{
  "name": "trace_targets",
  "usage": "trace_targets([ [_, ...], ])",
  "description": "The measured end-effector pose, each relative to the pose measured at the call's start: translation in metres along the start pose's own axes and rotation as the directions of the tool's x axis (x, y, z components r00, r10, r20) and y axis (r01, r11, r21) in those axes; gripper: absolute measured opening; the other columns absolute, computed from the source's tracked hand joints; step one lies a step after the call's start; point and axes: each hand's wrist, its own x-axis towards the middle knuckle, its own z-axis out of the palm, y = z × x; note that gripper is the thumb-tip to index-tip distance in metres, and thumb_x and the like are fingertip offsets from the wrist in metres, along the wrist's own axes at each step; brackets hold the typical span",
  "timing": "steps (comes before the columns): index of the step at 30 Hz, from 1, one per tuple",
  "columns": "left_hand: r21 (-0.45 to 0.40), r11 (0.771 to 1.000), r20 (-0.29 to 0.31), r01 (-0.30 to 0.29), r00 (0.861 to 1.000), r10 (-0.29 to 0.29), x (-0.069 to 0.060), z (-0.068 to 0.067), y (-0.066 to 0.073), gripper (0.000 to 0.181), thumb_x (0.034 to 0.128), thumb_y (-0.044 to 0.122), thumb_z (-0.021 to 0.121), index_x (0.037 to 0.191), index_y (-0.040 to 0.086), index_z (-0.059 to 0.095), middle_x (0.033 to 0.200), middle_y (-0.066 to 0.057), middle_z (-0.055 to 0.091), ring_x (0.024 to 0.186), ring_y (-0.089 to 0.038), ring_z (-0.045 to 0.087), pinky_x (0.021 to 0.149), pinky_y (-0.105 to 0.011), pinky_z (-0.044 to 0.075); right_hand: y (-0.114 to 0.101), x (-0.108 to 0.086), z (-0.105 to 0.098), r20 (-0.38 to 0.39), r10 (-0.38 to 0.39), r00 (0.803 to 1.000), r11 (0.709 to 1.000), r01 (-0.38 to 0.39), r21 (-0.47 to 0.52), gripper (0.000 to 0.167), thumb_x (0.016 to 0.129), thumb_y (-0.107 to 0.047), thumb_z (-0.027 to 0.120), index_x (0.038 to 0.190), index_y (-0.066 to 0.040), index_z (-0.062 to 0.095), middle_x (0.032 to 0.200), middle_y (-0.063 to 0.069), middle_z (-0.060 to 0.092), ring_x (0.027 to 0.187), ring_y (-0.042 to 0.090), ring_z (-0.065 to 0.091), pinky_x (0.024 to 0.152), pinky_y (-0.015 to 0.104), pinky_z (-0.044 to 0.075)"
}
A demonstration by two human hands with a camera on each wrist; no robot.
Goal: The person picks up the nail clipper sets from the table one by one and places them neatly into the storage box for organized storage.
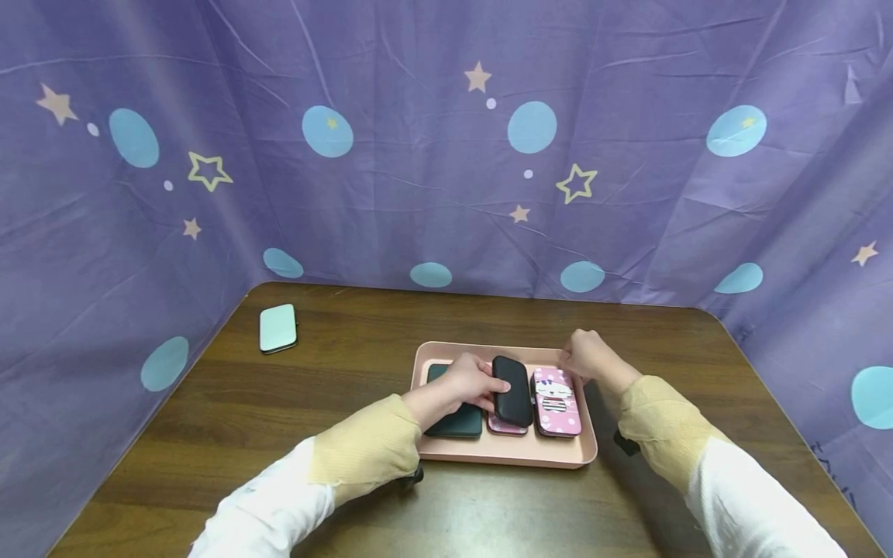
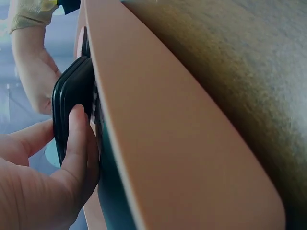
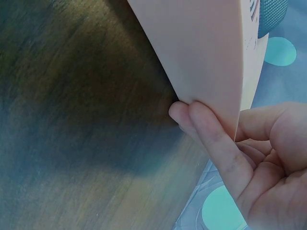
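Observation:
My left hand (image 1: 469,381) pinches a slim black case (image 1: 513,394) by its left side, thumb on top. The black case is tilted over a pink patterned case (image 1: 508,428), hiding most of it; the left wrist view shows my fingers (image 2: 76,143) on its face. Left of it, partly under my hand, a dark green case (image 1: 456,425) lies in the pink tray (image 1: 502,459). A pink case with a cartoon animal (image 1: 556,407) lies at the tray's right. My right hand (image 1: 589,358) grips the tray's far right edge, with fingers (image 3: 211,127) outside the wall.
A pale mint case (image 1: 277,328) lies apart on the brown wooden table (image 1: 335,333), toward its far left corner. A purple curtain (image 1: 418,186) with stars and blue ovals hangs behind the table and at its sides.

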Motion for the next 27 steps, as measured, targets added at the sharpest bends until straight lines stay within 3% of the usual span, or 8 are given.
trace_targets([
  [10, 0.111, 0.993, -0.02, -0.043, 0.999, 0.045, -0.005, 0.004, -0.001, 0.032, 0.0788, -0.003, 0.072, 0.101, -0.012, 0.05, 0.079, -0.019, 0.062, 0.06, -0.024, 0.067, 0.053, -0.029, 0.056, -0.001, 0.0, -0.001, 0.028, 0.052, 0.998, 0.997, -0.053, 0.062, 0.026, 0.081, -0.001, 0.049, 0.075, 0.0, 0.074, 0.072, 0.022, 0.068, 0.039, 0.011, 0.059, 0.045, 0.023, 0.051],
  [15, 0.184, 0.981, -0.029, -0.066, 0.997, 0.073, -0.008, 0.004, 0.002, 0.022, 0.078, -0.001, 0.073, 0.084, -0.007, 0.053, 0.071, -0.018, 0.063, 0.051, -0.02, 0.064, 0.05, -0.029, 0.055, -0.002, 0.0, -0.001, 0.024, 0.044, 0.999, 0.998, -0.045, 0.045, 0.026, 0.081, -0.001, 0.049, 0.075, -0.001, 0.074, 0.074, 0.023, 0.069, 0.04, 0.011, 0.06, 0.051, 0.025, 0.054],
  [21, 0.37, 0.924, -0.019, -0.1, 0.993, 0.115, -0.011, 0.003, 0.007, 0.029, 0.0774, 0.005, 0.075, 0.059, 0.001, 0.052, 0.053, -0.019, 0.062, 0.039, -0.018, 0.06, 0.048, -0.033, 0.055, -0.001, -0.001, -0.001, 0.014, 0.022, 1.0, 1.0, -0.022, 0.012, 0.025, 0.081, -0.002, 0.05, 0.072, -0.003, 0.074, 0.065, 0.016, 0.068, 0.039, 0.011, 0.059, 0.054, 0.027, 0.055],
  [24, 0.432, 0.898, -0.025, -0.087, 0.994, 0.109, -0.011, 0.002, 0.009, 0.029, 0.0773, 0.008, 0.076, 0.058, 0.001, 0.055, 0.051, -0.019, 0.062, 0.04, -0.019, 0.062, 0.048, -0.033, 0.055, -0.001, -0.001, -0.002, 0.018, 0.009, 1.0, 1.0, -0.009, 0.017, 0.026, 0.084, -0.003, 0.05, 0.073, -0.002, 0.074, 0.059, 0.01, 0.067, 0.038, 0.011, 0.058, 0.05, 0.025, 0.053],
  [27, 0.455, 0.887, -0.033, -0.072, 0.995, 0.098, -0.01, 0.002, 0.01, 0.027, 0.0774, 0.01, 0.076, 0.061, 0.0, 0.057, 0.051, -0.017, 0.063, 0.042, -0.02, 0.063, 0.048, -0.032, 0.055, -0.001, -0.001, -0.002, 0.021, 0.014, 1.0, 1.0, -0.014, 0.02, 0.027, 0.085, -0.005, 0.051, 0.072, -0.003, 0.074, 0.055, 0.006, 0.065, 0.038, 0.01, 0.058, 0.05, 0.025, 0.053],
])
